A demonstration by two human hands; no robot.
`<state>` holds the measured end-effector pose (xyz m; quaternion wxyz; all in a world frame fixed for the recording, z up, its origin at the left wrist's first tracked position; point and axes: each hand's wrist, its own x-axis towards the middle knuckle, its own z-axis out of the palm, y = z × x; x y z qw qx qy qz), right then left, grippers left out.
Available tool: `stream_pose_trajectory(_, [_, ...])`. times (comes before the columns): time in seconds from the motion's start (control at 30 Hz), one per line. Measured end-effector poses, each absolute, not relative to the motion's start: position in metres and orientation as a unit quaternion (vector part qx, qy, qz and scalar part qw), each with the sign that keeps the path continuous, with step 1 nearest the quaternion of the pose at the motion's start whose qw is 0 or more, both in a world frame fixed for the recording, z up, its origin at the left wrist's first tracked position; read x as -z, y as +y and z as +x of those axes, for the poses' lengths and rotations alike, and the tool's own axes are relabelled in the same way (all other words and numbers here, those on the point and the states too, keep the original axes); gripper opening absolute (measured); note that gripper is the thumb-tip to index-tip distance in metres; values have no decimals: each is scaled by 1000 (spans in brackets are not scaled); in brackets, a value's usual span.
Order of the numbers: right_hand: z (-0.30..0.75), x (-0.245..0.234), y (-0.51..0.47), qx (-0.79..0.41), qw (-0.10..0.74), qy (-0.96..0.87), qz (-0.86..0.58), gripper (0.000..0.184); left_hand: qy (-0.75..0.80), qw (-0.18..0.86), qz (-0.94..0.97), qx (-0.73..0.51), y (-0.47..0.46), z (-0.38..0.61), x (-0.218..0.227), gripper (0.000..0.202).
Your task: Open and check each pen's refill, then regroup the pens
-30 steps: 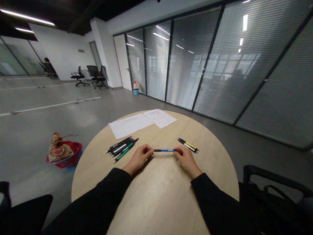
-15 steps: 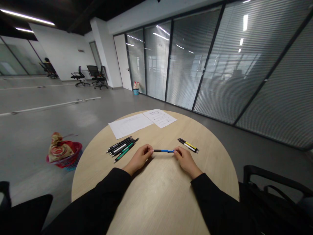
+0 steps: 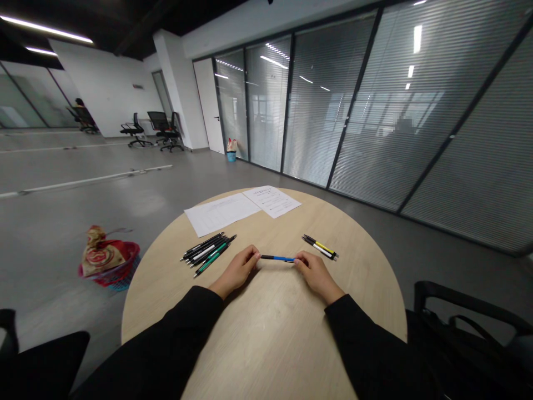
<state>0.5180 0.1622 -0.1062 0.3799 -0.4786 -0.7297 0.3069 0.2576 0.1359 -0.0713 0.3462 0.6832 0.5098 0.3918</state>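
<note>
One blue and black pen (image 3: 278, 258) is pinched at its ends by the fingers (image 3: 254, 255) of your left hand (image 3: 239, 268) and right hand (image 3: 314, 271), over the round bench (image 3: 260, 333). A pile of pens (image 3: 209, 253) lies beside your left hand, two pens (image 3: 320, 248) beside your right. Papers (image 3: 222, 212) lie by the far edge. Wide bench shows between your sleeves (image 3: 170, 333).

- Slim blue-and-black pen (image 3: 283, 259): smooth, plastic-looking.
- Round, pale tabletop (image 3: 266, 328): wood-grained, smooth, faintly glossy.
- White rectangular sheets (image 3: 222, 213): matt paper.
- Long black sleeves (image 3: 179, 322): matt cloth.

blue pen (image 3: 278, 258) with ends behind fingers (image 3: 251, 251), paper print (image 3: 272, 201) illegible, right chair (image 3: 468, 300) cut off
</note>
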Motion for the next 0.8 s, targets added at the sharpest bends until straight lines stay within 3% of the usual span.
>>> stream_pose_trajectory(0.8, [516, 98, 156, -288, 378, -750, -459, 13, 517, 336, 699, -364, 134, 261, 67, 43])
